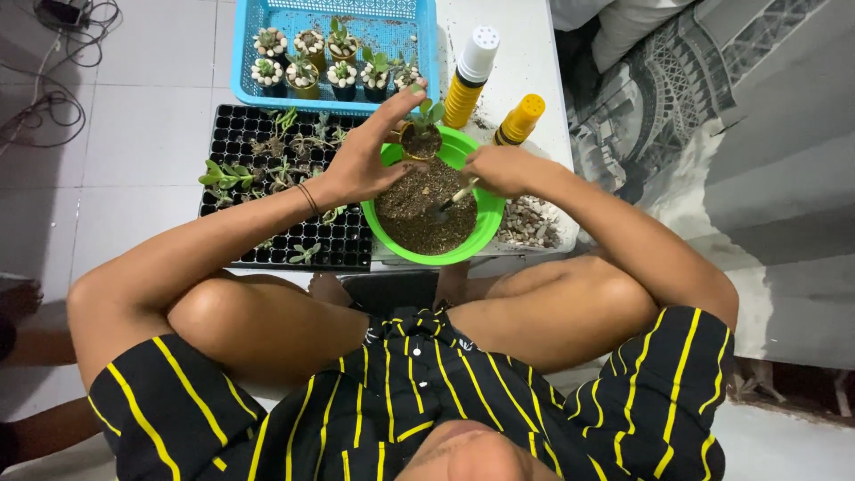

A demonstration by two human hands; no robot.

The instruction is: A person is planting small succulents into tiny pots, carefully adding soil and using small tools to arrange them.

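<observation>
head view: my left hand [361, 160] wraps loosely, fingers spread, around a small brown plastic pot with a green succulent [420, 135] held over the far rim of the round green plastic bowl of dark soil [427, 214], while my right hand [499, 169] is closed on a small pale-handled scoop [454, 198] dipping into that soil. risk: the loose hold could tip the pot and drop the plant, or a jerky scoop could flick soil toward the pebble tray [530, 223] and the black seedling tray [267, 178].
</observation>
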